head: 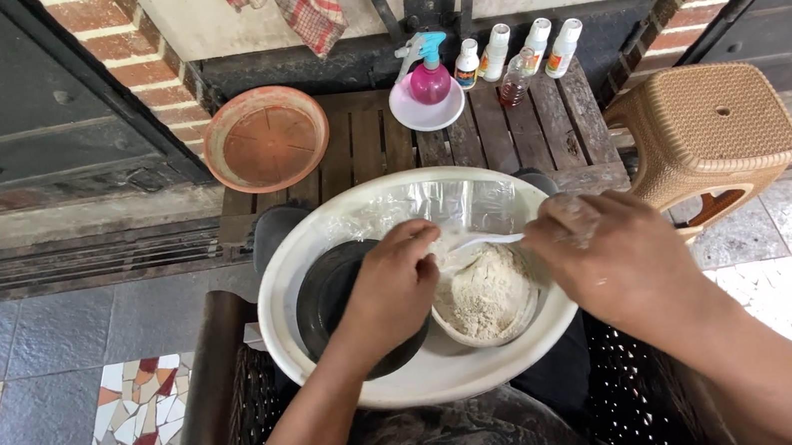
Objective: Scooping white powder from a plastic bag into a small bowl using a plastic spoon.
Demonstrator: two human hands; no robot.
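Hands: right hand (611,251) fingers clamp white spoon (484,240), left hand (393,283) fingers pinch powder bowl (486,297) beside black bowl (325,297)

Four white bottles (518,49), one pink spray bottle (429,75), one terracotta saucer (266,138), one woven stool (711,136).

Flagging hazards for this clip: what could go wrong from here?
1. The big white basin seems to rest on the person's lap, so it could tip and dump the powder bowl.
2. Both the left hand and right hand crowd the white spoon; a jerk might flick powder out.
3. The clear plastic bag lies loose at the rim and may snag the fingers.
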